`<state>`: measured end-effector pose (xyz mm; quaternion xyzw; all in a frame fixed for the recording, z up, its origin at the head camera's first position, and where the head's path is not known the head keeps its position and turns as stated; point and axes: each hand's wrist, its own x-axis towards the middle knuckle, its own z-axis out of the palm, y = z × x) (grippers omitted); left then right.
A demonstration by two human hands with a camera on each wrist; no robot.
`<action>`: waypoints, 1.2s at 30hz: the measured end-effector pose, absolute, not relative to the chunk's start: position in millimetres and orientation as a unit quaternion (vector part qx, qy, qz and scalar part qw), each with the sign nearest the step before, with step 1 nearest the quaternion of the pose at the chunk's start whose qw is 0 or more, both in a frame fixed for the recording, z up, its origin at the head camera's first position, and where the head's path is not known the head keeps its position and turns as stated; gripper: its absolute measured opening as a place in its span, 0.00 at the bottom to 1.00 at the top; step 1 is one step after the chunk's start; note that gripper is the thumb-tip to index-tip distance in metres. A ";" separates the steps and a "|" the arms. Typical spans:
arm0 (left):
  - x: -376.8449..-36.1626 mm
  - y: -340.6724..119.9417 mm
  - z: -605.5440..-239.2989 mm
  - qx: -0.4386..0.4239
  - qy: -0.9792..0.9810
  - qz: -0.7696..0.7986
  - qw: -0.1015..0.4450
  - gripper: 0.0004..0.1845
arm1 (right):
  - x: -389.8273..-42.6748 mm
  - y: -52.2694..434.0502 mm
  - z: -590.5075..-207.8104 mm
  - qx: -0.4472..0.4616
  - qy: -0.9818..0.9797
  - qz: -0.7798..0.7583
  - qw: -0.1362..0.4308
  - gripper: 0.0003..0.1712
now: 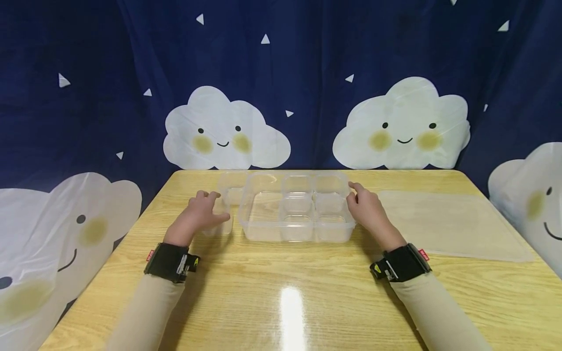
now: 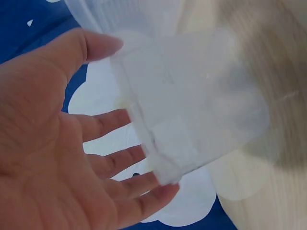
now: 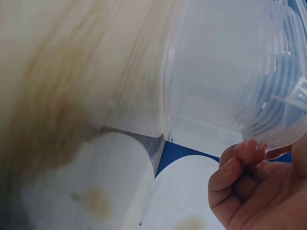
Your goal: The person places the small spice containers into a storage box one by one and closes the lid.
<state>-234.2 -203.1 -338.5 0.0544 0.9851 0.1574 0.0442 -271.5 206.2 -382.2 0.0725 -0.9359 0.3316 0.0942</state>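
My left hand (image 1: 197, 215) is at a small clear plastic container (image 2: 201, 100), left of the large box. In the left wrist view its thumb lies at one corner of the container and its fingertips along the same edge, holding it. At the right end of the large clear plastic box (image 1: 263, 232), my right hand (image 1: 370, 210) grips the rim with curled fingers. Several small clear containers (image 1: 297, 235) stand in rows in the right part of that box. The box's left part shows its bare bottom.
Another small clear container (image 1: 233, 181) stands behind the left hand, close to the box. A flat translucent lid (image 1: 452, 224) lies on the wooden table (image 1: 246, 292) at the right. A dark blue curtain (image 1: 307, 58) with smiling clouds hangs behind the table.
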 end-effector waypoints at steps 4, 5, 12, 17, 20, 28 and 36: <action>-233.8 -207.1 -332.1 0.061 0.985 0.145 0.068 0.39 | -271.3 206.4 -382.2 0.075 -0.936 0.331 0.095 0.30; -234.0 -207.9 -330.5 0.061 0.985 0.140 0.075 0.39 | -271.4 206.4 -382.4 0.075 -0.936 0.331 0.095 0.30; -236.0 -211.9 -322.5 0.068 0.986 0.094 0.120 0.40 | -270.7 203.2 -387.1 0.075 -0.935 0.337 0.085 0.29; -240.8 -212.6 -317.0 0.068 0.984 0.082 0.145 0.41 | -271.9 203.9 -386.6 0.082 -0.934 0.338 0.083 0.29; -245.5 -210.5 -311.8 0.067 0.982 0.080 0.156 0.40 | -273.1 206.5 -383.6 0.082 -0.934 0.336 0.089 0.29; -251.0 -204.4 -296.2 0.067 0.976 0.074 0.194 0.41 | -274.4 210.5 -378.5 0.078 -0.934 0.334 0.099 0.28; -249.2 -207.8 -301.5 0.071 0.976 0.076 0.192 0.40 | -275.2 207.1 -380.5 0.078 -0.935 0.332 0.099 0.29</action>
